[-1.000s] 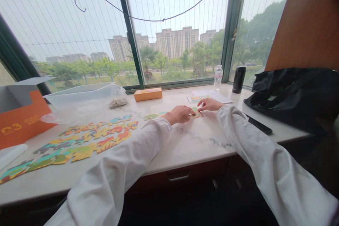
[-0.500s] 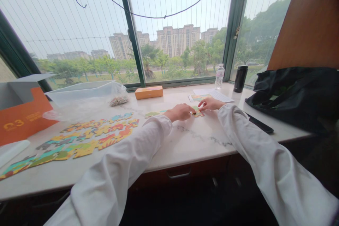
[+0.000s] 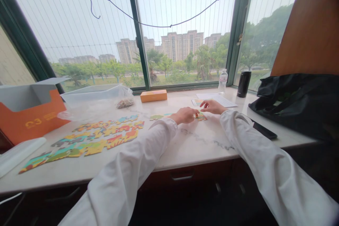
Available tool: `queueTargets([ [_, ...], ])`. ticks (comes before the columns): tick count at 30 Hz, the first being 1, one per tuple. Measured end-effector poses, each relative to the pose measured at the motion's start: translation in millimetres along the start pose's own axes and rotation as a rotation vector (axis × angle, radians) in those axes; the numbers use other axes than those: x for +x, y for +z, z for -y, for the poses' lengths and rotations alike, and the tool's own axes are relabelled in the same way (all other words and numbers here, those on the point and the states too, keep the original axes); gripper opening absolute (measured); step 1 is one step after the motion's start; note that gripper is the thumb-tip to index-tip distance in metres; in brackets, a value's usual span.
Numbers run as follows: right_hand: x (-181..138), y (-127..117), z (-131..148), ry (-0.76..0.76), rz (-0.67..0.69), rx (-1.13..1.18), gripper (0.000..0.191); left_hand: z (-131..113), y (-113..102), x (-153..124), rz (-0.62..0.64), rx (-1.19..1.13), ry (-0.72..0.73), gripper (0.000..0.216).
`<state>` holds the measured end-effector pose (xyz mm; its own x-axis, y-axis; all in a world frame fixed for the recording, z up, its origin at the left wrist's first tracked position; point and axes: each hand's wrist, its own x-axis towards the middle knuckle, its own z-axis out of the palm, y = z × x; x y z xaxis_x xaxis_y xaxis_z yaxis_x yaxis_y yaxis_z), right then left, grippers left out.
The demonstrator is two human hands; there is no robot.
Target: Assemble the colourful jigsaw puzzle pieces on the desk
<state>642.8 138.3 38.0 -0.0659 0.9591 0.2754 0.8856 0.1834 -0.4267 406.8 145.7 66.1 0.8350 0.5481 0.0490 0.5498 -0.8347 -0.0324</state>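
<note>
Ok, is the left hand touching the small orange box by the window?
Apart. The head view shows white tabletop between the left hand and the small orange box.

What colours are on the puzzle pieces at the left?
The puzzle pieces show yellow, green, red, orange and turquoise, seen in the head view.

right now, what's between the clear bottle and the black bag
A black tumbler stands between the clear bottle and the black bag in the head view.
</note>
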Motion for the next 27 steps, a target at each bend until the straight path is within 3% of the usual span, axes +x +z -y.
queueTargets([
  [4, 0, 6, -2, 0.008, -0.087, -0.063, 0.029, 0, -7, -8, -0.127, -0.085, -0.073, 0.054],
  [8, 1, 12, -3, -0.002, -0.136, -0.081, 0.026, 20, -28, -27, -0.236, -0.09, -0.155, 0.048],
  [11, 2, 14, -2, -0.006, -0.161, -0.087, 0.024, 51, -50, -53, -0.307, -0.061, -0.246, 0.04],
  [15, 2, 15, 0, -0.029, -0.185, -0.095, 0.024, 109, -77, -100, -0.417, 0.008, -0.457, 0.032],
  [18, 2, 16, 4, -0.053, -0.197, -0.093, 0.026, 157, -82, -139, -0.292, 0.063, -0.537, 0.033],
  [21, 1, 17, 9, -0.079, -0.188, -0.094, 0.03, 198, -70, -171, -0.142, 0.083, -0.593, 0.041],
  [24, -1, 18, 13, -0.093, -0.182, -0.097, 0.032, 227, -54, -191, 0.028, 0.023, -0.567, 0.048],
  [27, -5, 21, 19, -0.095, -0.179, -0.107, 0.031, 247, -42, -200, 0.067, -0.071, -0.543, 0.055],
])
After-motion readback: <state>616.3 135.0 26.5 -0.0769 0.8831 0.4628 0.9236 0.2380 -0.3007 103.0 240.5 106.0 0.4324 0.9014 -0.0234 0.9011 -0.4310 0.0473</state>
